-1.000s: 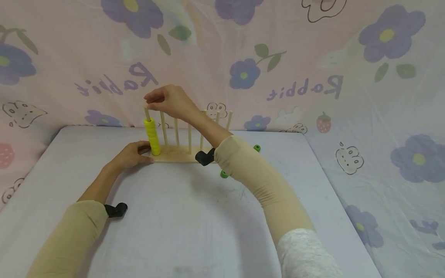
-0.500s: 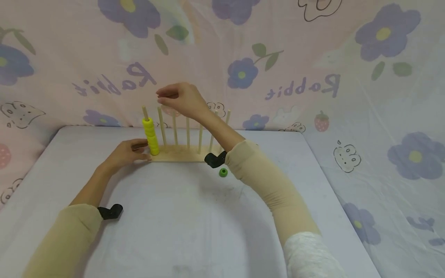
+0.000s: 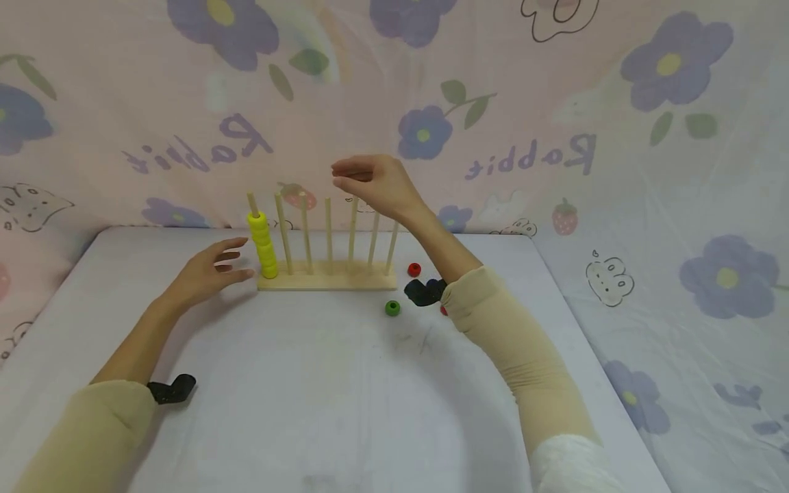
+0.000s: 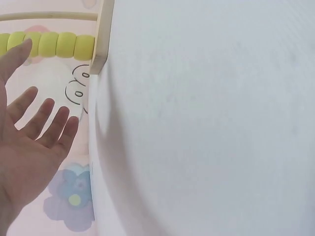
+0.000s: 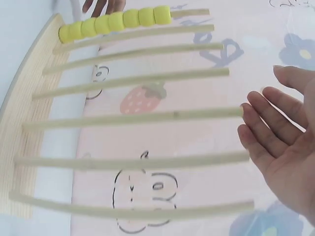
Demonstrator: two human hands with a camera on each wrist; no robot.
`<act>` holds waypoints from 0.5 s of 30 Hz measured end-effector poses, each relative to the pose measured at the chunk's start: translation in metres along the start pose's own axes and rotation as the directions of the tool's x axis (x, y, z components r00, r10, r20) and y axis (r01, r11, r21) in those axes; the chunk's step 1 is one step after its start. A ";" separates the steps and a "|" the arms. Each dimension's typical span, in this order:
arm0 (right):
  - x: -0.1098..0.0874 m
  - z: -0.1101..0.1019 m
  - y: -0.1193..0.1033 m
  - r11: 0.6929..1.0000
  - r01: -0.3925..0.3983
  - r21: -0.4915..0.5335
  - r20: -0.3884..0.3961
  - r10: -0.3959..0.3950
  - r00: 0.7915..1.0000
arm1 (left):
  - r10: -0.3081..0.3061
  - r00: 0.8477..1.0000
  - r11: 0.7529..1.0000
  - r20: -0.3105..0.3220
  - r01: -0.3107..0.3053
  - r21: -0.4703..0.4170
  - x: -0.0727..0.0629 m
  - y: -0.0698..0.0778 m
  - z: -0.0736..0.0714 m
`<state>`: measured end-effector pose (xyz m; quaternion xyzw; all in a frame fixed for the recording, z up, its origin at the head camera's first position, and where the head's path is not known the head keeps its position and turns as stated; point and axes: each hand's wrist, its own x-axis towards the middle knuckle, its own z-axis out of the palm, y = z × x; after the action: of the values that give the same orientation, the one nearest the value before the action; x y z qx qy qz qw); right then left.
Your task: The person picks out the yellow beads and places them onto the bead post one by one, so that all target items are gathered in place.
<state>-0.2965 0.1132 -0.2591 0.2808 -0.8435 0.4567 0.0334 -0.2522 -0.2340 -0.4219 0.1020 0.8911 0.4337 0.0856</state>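
A wooden peg rack (image 3: 327,283) with a row of upright pegs stands toward the back of the table. Its leftmost peg carries a stack of yellow beads (image 3: 263,246), with the bare peg tip poking out on top. Just left of that stack is my left hand (image 3: 200,274), fingers spread and apart from the rack; the left wrist view shows its palm with nothing in it. Above the right-hand pegs hovers my right hand (image 3: 379,186). In the right wrist view its relaxed fingers (image 5: 268,130) hold nothing, close to the peg tips.
A green bead (image 3: 392,308) lies in front of the rack's right end. One red bead (image 3: 414,270) sits right of the rack. Another red bead (image 3: 444,311) is mostly hidden behind the right wrist's black mount (image 3: 424,292). A patterned cloth (image 3: 530,103) hangs behind the table.
My right hand has moved rightward, away from the yellow stack's peg. The left hand has drawn back left from the rack's end. Red beads have come into view beside the right arm.
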 end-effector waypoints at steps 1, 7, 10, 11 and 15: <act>-0.003 -0.003 0.002 1.000 0.003 -0.008 -0.005 -0.003 1.000 | -0.001 1.000 1.000 -0.006 0.001 0.018 -0.001 0.000 -0.001; -0.018 -0.023 0.015 0.997 -0.005 -0.075 -0.053 0.001 0.999 | 0.069 0.996 0.989 -0.050 -0.062 0.135 -0.004 -0.001 -0.007; -0.028 -0.030 0.022 0.993 -0.030 -0.110 -0.074 0.021 0.997 | 0.084 0.994 0.978 -0.063 -0.070 0.194 -0.006 -0.002 -0.009; -0.031 -0.032 0.024 0.992 -0.041 -0.117 -0.081 0.031 0.996 | 0.079 0.995 0.975 -0.063 -0.064 0.211 -0.007 -0.001 -0.010; -0.049 -0.038 0.035 0.991 -0.069 -0.118 -0.117 0.055 0.992 | 0.065 0.995 0.961 -0.078 -0.042 0.272 -0.015 -0.002 -0.012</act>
<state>-0.2803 0.1794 -0.2786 0.2254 -0.8747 0.4207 0.0843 -0.2410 -0.2481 -0.4153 0.1179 0.9417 0.3145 0.0205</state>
